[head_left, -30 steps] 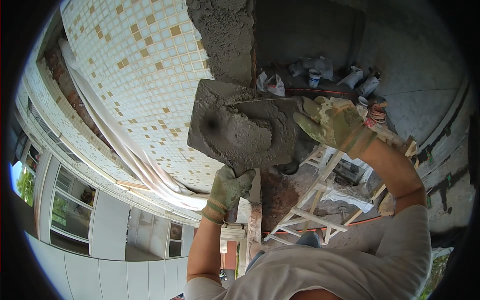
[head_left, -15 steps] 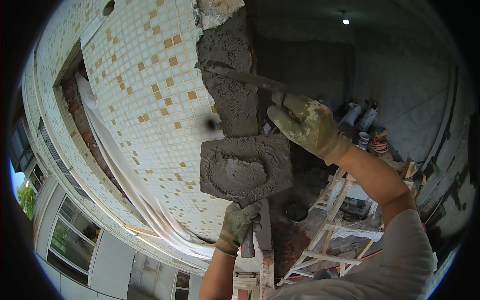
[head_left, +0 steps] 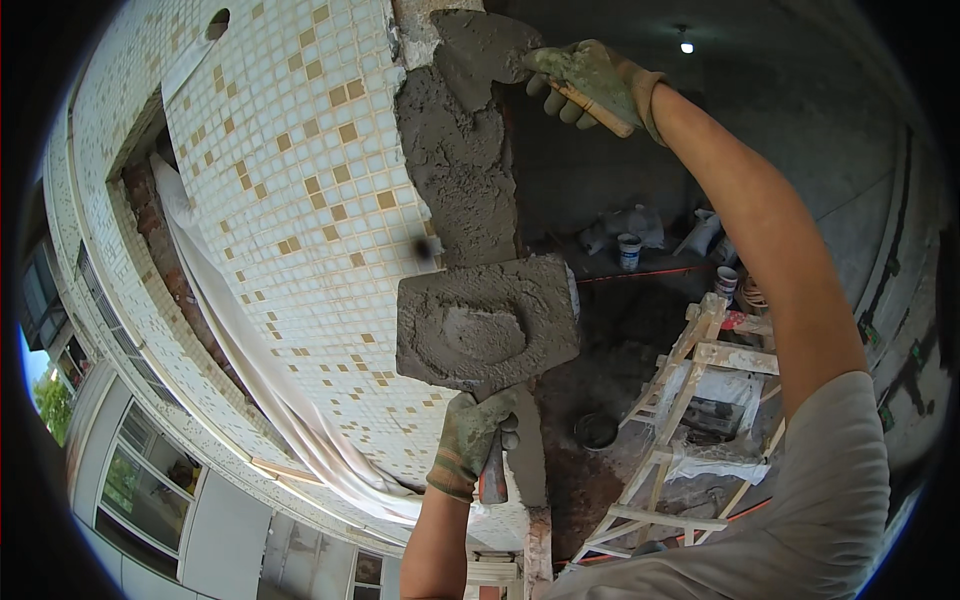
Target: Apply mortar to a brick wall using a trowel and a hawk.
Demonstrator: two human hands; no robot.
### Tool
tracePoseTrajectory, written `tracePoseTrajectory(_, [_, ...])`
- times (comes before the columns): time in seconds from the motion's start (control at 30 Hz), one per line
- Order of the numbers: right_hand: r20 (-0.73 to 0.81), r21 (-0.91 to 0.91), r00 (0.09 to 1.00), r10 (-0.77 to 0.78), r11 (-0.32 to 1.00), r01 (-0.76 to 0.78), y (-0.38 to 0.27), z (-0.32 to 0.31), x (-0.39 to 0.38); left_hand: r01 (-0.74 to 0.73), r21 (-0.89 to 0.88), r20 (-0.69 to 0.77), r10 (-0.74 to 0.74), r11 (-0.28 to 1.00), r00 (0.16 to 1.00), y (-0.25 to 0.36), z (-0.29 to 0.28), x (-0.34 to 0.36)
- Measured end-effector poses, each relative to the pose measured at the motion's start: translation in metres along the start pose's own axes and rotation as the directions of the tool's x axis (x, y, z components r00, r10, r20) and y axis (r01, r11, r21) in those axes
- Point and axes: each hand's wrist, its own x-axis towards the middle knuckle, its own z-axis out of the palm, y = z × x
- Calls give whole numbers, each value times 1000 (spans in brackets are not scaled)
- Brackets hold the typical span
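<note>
My right hand [head_left: 585, 80], in a stained green glove, is closed around the wooden handle of a trowel [head_left: 480, 45], whose mortar-coated blade lies against the top of a rough strip of wet grey mortar [head_left: 450, 170] on the wall edge. My left hand [head_left: 470, 440], also gloved, grips the handle of a square mortar board [head_left: 488, 320] below the strip. The board carries a layer of grey mortar with a rounded mound at its middle. Left of the strip is a wall of small white and tan tiles [head_left: 280, 220].
At the lower right stands a wooden stepladder [head_left: 650, 510] with plastic sheeting. Buckets [head_left: 629, 250] and bags [head_left: 700, 230] lie in the dim room behind it, near a black basin [head_left: 595, 430]. A pale sheet [head_left: 320, 465] runs along the tiled wall at left.
My right hand and trowel have risen from the board to the top of the mortar strip. The board in my left hand dropped lower at first, then shifted slightly up.
</note>
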Motion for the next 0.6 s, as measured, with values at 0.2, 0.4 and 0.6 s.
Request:
tracePoseTrajectory(0.2, [-120,-248,989,82,963,-110,7,67,-27,-1,-13,-43,0,1000,999,-8,0,-10])
tracePoseTrajectory(0.4, [-463,-794,836,-293,556,-245,-21,93,-45,34,-22,-13,-35,999,999,-23,17,2])
tracePoseTrajectory(0.6, [-452,-822,814,-365,526,-220,-58,83,-36,33,-36,-7,-33,999,999,-23,14,2])
